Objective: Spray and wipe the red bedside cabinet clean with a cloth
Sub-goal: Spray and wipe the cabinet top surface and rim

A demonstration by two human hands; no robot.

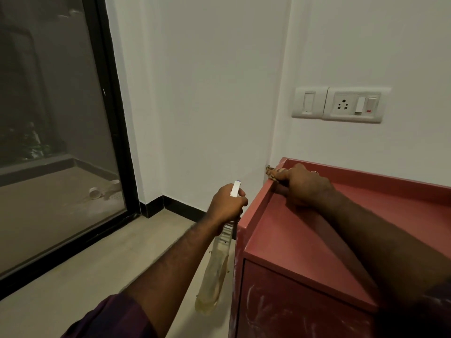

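The red bedside cabinet (288, 242) stands at the lower right against the white wall, with a raised rim round its top and pale smears on its front. My left hand (225, 203) grips the neck of a clear spray bottle (214, 272), which hangs down beside the cabinet's left side; its white nozzle pokes above my fist. My right hand (305, 185) lies over the cabinet's far left corner and holds a brownish cloth (272, 172) against the rim there. Most of the cloth is hidden under that hand.
A switch and socket plate (340, 104) is on the wall above the cabinet. A black-framed glass sliding door (61, 118) fills the left side, with white cups (105, 190) on the ground outside. Pale floor (109, 262) lies left of the cabinet.
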